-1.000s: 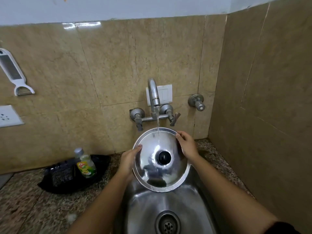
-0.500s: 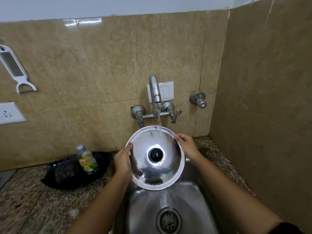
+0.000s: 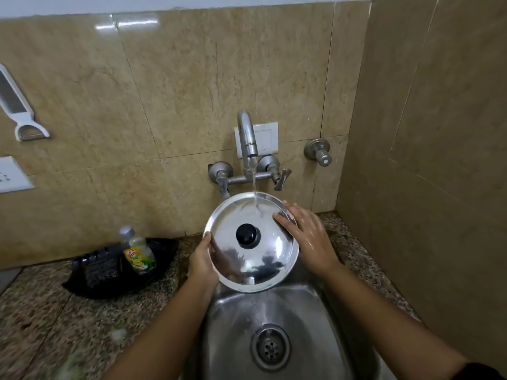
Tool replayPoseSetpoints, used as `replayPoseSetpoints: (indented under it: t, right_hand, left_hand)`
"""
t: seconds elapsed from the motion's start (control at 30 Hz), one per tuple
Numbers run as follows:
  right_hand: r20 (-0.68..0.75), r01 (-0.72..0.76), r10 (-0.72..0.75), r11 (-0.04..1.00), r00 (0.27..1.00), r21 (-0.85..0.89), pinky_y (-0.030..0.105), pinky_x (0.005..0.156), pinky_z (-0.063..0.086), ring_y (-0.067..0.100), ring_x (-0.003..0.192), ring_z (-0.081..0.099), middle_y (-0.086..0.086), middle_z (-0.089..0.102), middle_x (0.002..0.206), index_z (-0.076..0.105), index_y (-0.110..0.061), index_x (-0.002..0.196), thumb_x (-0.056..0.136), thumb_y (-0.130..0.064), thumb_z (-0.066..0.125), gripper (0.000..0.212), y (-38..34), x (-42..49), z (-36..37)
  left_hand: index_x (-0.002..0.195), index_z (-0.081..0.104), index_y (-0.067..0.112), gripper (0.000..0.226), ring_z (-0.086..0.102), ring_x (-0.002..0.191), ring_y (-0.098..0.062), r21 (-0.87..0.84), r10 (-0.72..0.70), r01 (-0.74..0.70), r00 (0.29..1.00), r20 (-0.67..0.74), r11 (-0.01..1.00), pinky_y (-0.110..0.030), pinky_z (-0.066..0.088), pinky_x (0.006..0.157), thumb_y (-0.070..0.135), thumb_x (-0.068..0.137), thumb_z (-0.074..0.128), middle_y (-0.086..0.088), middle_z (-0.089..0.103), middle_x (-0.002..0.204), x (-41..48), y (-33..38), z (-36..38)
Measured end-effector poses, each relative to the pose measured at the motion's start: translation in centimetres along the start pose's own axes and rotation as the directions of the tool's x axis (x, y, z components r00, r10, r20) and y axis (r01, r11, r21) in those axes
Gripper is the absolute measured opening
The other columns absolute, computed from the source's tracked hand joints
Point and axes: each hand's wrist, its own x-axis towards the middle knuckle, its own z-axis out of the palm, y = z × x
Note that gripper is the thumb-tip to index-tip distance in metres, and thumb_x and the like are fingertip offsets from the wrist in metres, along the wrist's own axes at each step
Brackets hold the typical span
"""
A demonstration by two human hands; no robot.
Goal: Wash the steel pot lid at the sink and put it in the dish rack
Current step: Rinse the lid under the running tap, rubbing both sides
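The round steel pot lid [image 3: 263, 259] with a black knob [image 3: 247, 235] is held tilted over the steel sink [image 3: 236, 322], its top side facing me. Water runs from the tap [image 3: 248, 138] onto the lid's upper edge. My left hand [image 3: 201, 260] grips the lid's left rim from behind. My right hand [image 3: 308, 237] is wet and lies flat on the lid's upper right part, fingers spread over the surface. No dish rack is in view.
A dish soap bottle [image 3: 138, 252] stands on a black tray [image 3: 109, 272] on the granite counter left of the sink. A peeler [image 3: 19, 111] and a socket [image 3: 11, 174] are on the tiled wall. A side wall [image 3: 425, 187] closes the right.
The lid has turned and shifted slightly left under the stream. My right hand moved from gripping the rim to lying flat on the lid's surface. The camera moved closer.
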Motion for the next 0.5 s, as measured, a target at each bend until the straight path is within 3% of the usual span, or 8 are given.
replayPoseSetpoints:
  t: [0.07,0.13,0.2,0.27,0.3,0.37,0.43,0.5]
  right_hand:
    - [-0.037,0.070,-0.071,0.997,0.997,-0.024,0.042,0.117,0.010,0.015,0.144,0.019,-0.003,0.031,0.155,0.037,-0.033,0.142,0.080,-0.044,0.070,0.071,0.6,-0.3,-0.2]
    - [-0.102,0.104,-0.102,0.994,0.990,0.014,0.037,0.112,0.022,0.013,0.134,0.039,-0.004,0.052,0.141,0.054,-0.028,0.131,0.084,-0.038,0.064,0.049,0.9,-0.3,-0.6]
    - [-0.173,0.110,-0.088,0.986,0.981,0.122,0.034,0.105,0.035,0.012,0.117,0.055,-0.001,0.067,0.121,0.065,-0.022,0.116,0.088,-0.029,0.056,0.029,1.4,-0.2,-1.3]
    - [-0.167,0.081,-0.040,0.966,0.985,0.244,0.035,0.087,0.049,0.013,0.097,0.061,0.000,0.069,0.100,0.066,-0.019,0.099,0.087,-0.027,0.057,0.017,1.6,0.2,-1.9]
    - [-0.123,0.022,0.020,0.943,0.992,0.333,0.034,0.077,0.050,0.012,0.089,0.060,-0.002,0.066,0.093,0.064,-0.019,0.093,0.087,-0.026,0.059,0.011,1.6,0.4,-2.2]
    - [0.026,-0.155,0.171,0.807,0.985,0.570,0.029,0.073,0.050,0.009,0.086,0.061,-0.006,0.065,0.091,0.060,-0.022,0.093,0.088,-0.025,0.062,0.006,1.2,1.2,-2.5]
    - [0.096,-0.241,0.260,0.610,0.961,0.755,0.028,0.081,0.054,0.012,0.094,0.066,-0.003,0.069,0.099,0.062,-0.021,0.104,0.087,-0.019,0.066,0.018,0.6,2.0,-2.4]
    - [0.088,-0.262,0.337,0.512,0.937,0.818,0.032,0.084,0.055,0.017,0.098,0.066,0.000,0.070,0.102,0.063,-0.019,0.108,0.086,-0.013,0.067,0.024,0.6,2.6,-1.8]
  left_hand:
    - [0.125,0.060,0.011,0.053,0.052,0.122,-0.030,0.105,-0.039,0.037,0.999,0.019,0.994,-0.044,0.036,0.106,0.046,0.086,0.059,-0.006,0.060,0.128,-5.8,0.6,1.9]
    - [0.121,0.060,0.008,0.044,0.057,0.107,-0.033,0.164,-0.066,0.063,0.998,0.015,0.984,-0.042,0.040,0.093,0.040,0.096,0.045,-0.015,0.064,0.117,-8.1,0.6,3.0]
    - [0.126,0.057,0.008,0.052,0.059,0.099,-0.033,0.188,-0.123,0.105,0.989,0.082,0.977,-0.040,0.043,0.080,0.045,0.099,0.031,-0.018,0.063,0.110,-8.2,0.7,3.2]
    - [0.134,0.051,0.008,0.066,0.054,0.118,-0.036,0.178,-0.143,0.121,0.983,0.114,0.977,-0.043,0.048,0.082,0.056,0.096,0.028,-0.019,0.059,0.128,-6.9,0.8,2.8]
    - [0.130,0.054,0.008,0.069,0.055,0.116,-0.037,0.159,-0.161,0.135,0.974,0.162,0.978,-0.047,0.048,0.081,0.060,0.094,0.028,-0.021,0.063,0.124,-6.5,1.0,2.5]
    - [0.119,0.061,0.007,0.070,0.059,0.107,-0.036,0.170,-0.146,0.107,0.960,0.237,0.980,-0.048,0.048,0.079,0.062,0.094,0.025,-0.021,0.071,0.107,-6.2,1.0,2.1]
    - [0.123,0.061,0.010,0.073,0.058,0.113,-0.034,0.186,-0.088,0.037,0.957,0.276,0.982,-0.048,0.047,0.091,0.066,0.091,0.026,-0.019,0.067,0.119,-5.9,0.9,2.1]
    - [0.129,0.059,0.015,0.077,0.055,0.121,-0.035,0.231,-0.072,-0.005,0.943,0.324,0.973,-0.052,0.039,0.106,0.072,0.086,0.031,-0.018,0.061,0.130,-6.2,0.9,2.2]
